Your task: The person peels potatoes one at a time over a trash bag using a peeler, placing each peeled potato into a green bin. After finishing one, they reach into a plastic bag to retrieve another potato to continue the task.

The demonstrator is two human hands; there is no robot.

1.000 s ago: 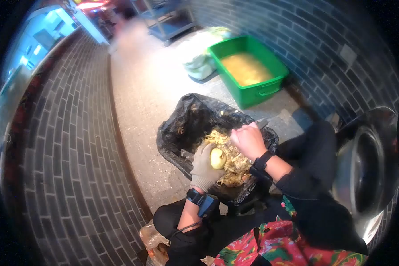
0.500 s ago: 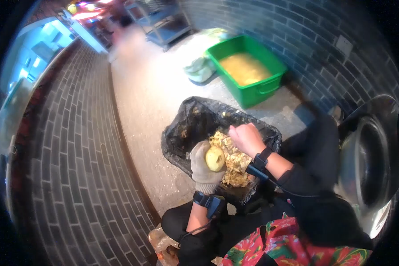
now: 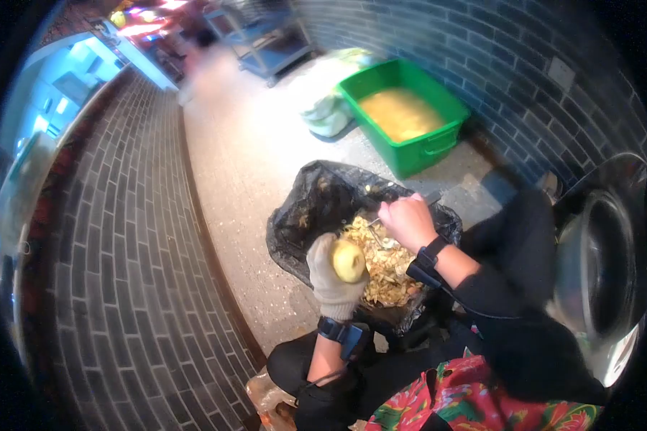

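My left hand (image 3: 331,280), in a knitted light glove, is closed around a pale yellow, peeled-looking potato (image 3: 349,261). It holds the potato over a bin lined with a black plastic bag (image 3: 295,194). To the right, my bare right hand (image 3: 408,221) is closed on a peeler (image 3: 373,222). The peeler's thin metal end points toward the potato, with a gap between them. What looks like its dark handle end sticks out behind my fist. Below both hands lies a heap of yellowish peelings (image 3: 388,284) in the bin.
Beyond the bin stands a green tub (image 3: 401,154) with yellowish contents, beside a pale plastic bag (image 3: 328,118). A large metal basin (image 3: 589,266) is at my right. Brick walls (image 3: 136,237) rise on both sides, and a wheeled cart (image 3: 266,61) stands farther back.
My right hand has moved slightly right, away from the potato, and the peeler's metal end shows more clearly. The potato has turned a little in my left hand. The whole view has shifted slightly.
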